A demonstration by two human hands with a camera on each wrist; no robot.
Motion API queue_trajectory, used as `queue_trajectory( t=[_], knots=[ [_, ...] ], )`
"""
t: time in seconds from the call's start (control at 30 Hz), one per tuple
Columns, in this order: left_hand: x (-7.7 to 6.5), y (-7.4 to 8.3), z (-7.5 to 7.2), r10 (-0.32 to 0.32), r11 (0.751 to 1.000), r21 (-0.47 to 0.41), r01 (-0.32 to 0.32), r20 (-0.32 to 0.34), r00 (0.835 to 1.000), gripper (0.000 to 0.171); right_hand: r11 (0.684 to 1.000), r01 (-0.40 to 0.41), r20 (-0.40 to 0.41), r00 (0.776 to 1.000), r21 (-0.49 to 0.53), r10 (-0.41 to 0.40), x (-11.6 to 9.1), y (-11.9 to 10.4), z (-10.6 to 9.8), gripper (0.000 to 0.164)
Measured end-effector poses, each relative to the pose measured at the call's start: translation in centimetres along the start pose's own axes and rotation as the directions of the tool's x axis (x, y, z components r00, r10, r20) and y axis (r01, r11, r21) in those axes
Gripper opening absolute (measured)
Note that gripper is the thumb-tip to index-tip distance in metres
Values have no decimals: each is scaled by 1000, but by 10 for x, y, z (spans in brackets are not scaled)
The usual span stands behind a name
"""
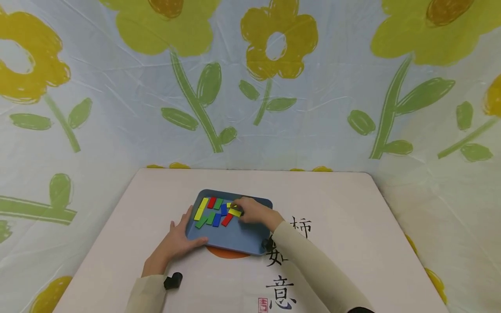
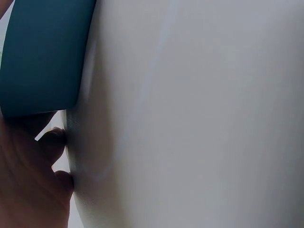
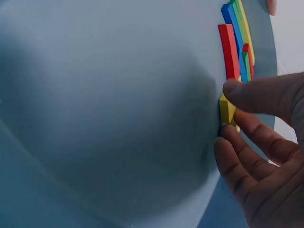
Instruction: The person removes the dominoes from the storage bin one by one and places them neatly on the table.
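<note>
A blue-grey tray lies on the table with several small coloured blocks inside. My left hand rests against the tray's near left corner, fingers straight along the left side and thumb at the front rim. In the left wrist view the tray's side appears dark teal above that hand. Over the tray's right part, my right hand pinches a yellow block between thumb and fingers. A red block lies just left of those fingertips. Another yellow block is partly covered by the right hand.
Toward the tray's left lie yellow blocks, green blocks, a blue block and a red block. Black characters mark the pale table covering. A flower-printed curtain surrounds the table.
</note>
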State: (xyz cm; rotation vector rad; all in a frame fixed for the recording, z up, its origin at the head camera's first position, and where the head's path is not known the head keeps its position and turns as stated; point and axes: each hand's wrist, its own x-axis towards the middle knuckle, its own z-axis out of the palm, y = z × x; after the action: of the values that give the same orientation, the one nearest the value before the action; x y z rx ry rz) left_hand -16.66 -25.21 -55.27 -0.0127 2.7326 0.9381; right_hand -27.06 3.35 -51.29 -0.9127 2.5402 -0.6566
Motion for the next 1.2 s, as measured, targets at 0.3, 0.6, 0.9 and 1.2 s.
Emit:
queue_trajectory(
  t=[0.3, 0.6, 0.9, 1.2],
  knots=[
    [0, 0, -2, 32, 999, -4, -32, -23, 999, 124, 999, 11, -13, 1000, 31, -10, 9, -5, 7, 46],
    [1, -3, 1, 27, 1000, -13, -27, -8, 1000, 123, 1000, -3, -41, 999, 31, 5, 7, -11, 11, 55],
    [0, -3, 3, 43, 999, -26, -44, -17, 999, 123, 998, 25, -37, 999, 61, -23, 10, -7, 15, 55],
    [3, -5, 3, 43, 998, -44, -44, -28, 999, 125, 999, -5, -30, 1000, 37, 6, 12, -6, 19, 48]
  ],
)
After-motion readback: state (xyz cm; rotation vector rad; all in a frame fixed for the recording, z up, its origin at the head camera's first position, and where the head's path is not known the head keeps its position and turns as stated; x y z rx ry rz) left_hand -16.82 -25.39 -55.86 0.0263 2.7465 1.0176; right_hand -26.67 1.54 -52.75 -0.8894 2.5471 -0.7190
